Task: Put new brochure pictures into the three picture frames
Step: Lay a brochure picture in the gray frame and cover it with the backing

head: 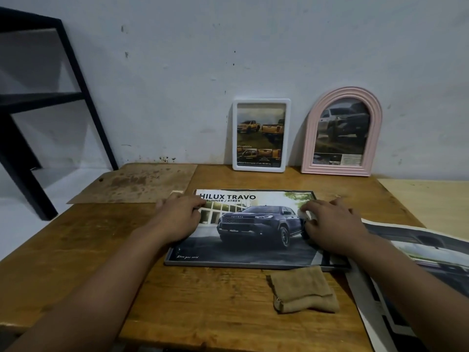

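Head view: left hand [181, 214] and right hand [330, 224] lie with fingers loosely curled, pressing the truck brochure [253, 224] into the grey frame [228, 264] on the desk [101, 250]; smooth outward, squaring edges.

three picture frames [261, 135], one cloth [303, 290]

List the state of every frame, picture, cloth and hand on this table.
White frame: upright against wall, picture inside.
Pink arched frame: upright against wall, picture inside.
Grey frame: flat, brochure picture lying in it.
Brown cloth: folded, untouched.
Left hand: pressing picture.
Right hand: pressing picture.
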